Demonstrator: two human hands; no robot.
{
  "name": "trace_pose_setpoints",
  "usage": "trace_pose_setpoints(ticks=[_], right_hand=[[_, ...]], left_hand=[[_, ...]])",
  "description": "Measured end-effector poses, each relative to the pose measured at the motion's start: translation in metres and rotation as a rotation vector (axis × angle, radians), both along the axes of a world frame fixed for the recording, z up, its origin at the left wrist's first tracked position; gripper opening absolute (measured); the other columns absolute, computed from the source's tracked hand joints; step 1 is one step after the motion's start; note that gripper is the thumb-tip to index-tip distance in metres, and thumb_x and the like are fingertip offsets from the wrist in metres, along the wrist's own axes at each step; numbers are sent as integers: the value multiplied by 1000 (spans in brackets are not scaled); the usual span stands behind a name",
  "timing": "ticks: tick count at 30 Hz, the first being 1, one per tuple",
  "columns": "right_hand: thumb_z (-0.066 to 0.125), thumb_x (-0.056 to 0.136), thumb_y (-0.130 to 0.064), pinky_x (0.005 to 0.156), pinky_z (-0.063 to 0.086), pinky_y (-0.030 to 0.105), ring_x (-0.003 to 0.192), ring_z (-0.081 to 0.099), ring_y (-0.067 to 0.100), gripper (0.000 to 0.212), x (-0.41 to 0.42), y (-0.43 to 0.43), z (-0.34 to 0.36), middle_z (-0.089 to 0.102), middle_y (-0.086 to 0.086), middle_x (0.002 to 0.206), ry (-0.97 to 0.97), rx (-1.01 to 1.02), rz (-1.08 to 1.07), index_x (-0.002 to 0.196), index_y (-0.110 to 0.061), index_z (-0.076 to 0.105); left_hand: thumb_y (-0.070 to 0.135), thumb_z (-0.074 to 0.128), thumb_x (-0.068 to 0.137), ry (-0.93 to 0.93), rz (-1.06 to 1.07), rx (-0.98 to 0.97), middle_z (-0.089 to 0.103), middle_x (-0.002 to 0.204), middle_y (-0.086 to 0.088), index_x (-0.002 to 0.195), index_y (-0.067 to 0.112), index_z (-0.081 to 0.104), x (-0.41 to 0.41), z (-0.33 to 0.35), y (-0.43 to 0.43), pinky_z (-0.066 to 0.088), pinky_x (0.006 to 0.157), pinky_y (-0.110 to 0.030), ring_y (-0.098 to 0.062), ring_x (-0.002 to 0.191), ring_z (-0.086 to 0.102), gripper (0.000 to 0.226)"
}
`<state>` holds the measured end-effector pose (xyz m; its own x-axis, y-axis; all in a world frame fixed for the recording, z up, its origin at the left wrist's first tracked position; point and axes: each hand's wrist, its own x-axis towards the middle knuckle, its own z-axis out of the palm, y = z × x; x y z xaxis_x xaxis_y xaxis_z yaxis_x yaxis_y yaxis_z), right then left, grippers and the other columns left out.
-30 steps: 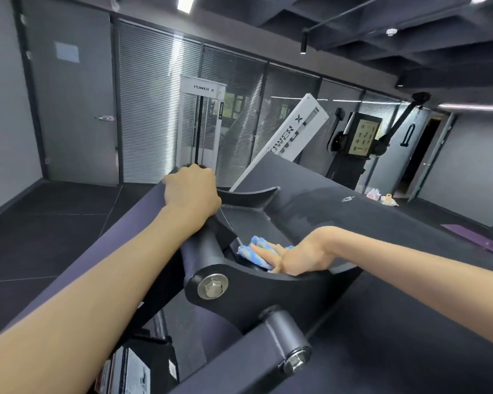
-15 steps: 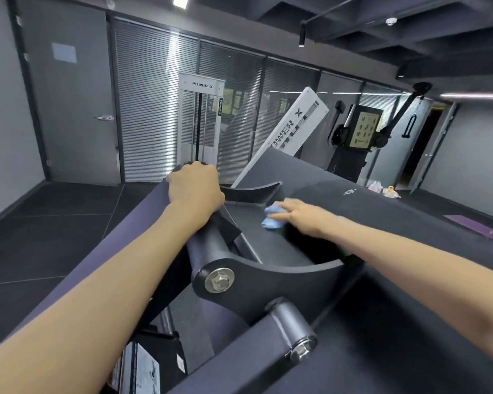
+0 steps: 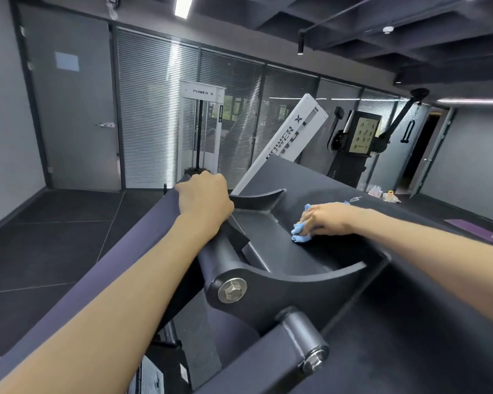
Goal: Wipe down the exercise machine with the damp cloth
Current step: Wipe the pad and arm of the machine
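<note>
Right hand [image 3: 329, 218] gripping the blue cloth [image 3: 300, 231] bunched under its fingers, pressing it onto the exercise machine [image 3: 282, 257], left hand [image 3: 204, 199] curling over the purple pad [image 3: 106, 268], well apart from the cloth.

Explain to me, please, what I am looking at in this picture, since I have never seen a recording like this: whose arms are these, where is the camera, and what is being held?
There is no robot here. The picture comes from a wide-angle camera worn on a person's head, looking forward and down, so the two bare arms reaching in from the bottom are that person's own. The big dark frame with padded surfaces under them is an exercise machine in a gym. The left hand is curled over the top edge of a purple pad, apparently to steady it. The right hand grips a bunched blue cloth and presses it against the machine's dark surface, wiping it. A large bolt marks the pivot nearest the camera. Behind stand white machines marked Power X, window blinds and a grey door.
</note>
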<state>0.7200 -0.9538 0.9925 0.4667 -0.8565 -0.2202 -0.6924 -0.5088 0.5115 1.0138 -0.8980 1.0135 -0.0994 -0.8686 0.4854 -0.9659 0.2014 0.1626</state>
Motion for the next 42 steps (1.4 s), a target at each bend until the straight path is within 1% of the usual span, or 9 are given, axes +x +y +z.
trace_pose_setpoints(ticks=[5,17,20,22,27,30,33,36,42], right_hand=[[51,92,-21,94,38,27,118,47,22,28,18,-16,-20,57,2,125,106,-232,-12,116,-19,66],[57,84,-11,92,42,17,104,60,5,36,-18,76,6,66,-20,116,-302,219,-232,99,-39,73],[52,86,-12,87,45,19,98,55,4,43,-27,62,22,60,-24,114,-349,28,-292,106,-47,67],[49,92,-11,85,33,1,100,48,0,42,-26,55,28,52,-23,121,-245,-105,-256,117,-42,64],[40,93,-50,107,33,38,130,41,9,29,-19,65,6,49,-20,137,-49,166,-207,111,-51,63],[49,92,-42,109,32,31,131,41,11,26,-19,70,20,43,-20,143,-43,225,-125,112,-51,63],[52,96,-18,110,27,29,138,32,21,34,-30,49,36,31,-1,152,-83,-115,-155,127,-26,61],[48,97,-23,101,37,37,132,35,24,32,-25,35,24,41,0,145,-72,-378,-258,125,-31,61],[49,98,-29,85,27,18,114,49,15,26,-6,52,0,57,-8,126,-125,18,-51,118,-28,66]], left_hand=[[9,50,83,1,-12,-2,44,83,-9,81,10,43,0,0,1,42,76,-38,-27,76,42,7],[9,50,81,5,-38,2,56,90,-12,84,10,51,2,-2,3,46,86,-41,-32,89,54,4],[10,50,82,-14,-35,22,61,100,-15,96,6,60,3,-2,3,47,90,-46,-34,95,56,17],[9,50,82,-19,-38,21,61,102,-15,96,6,60,3,-1,3,45,91,-50,-35,97,56,18],[9,49,82,-41,-41,10,62,102,-17,97,4,60,3,-2,1,45,92,-53,-37,97,57,20],[10,49,82,-54,-43,13,61,102,-16,99,4,60,3,-3,2,45,92,-53,-37,98,56,21],[12,51,82,-66,-37,13,62,101,-15,99,5,61,2,-2,3,46,91,-52,-35,98,56,21],[15,53,82,-66,-33,10,62,97,-14,94,6,61,2,-2,1,47,90,-52,-35,96,57,18],[16,53,82,-76,-46,20,61,95,-14,93,5,61,2,-1,3,48,89,-52,-35,94,58,18]])
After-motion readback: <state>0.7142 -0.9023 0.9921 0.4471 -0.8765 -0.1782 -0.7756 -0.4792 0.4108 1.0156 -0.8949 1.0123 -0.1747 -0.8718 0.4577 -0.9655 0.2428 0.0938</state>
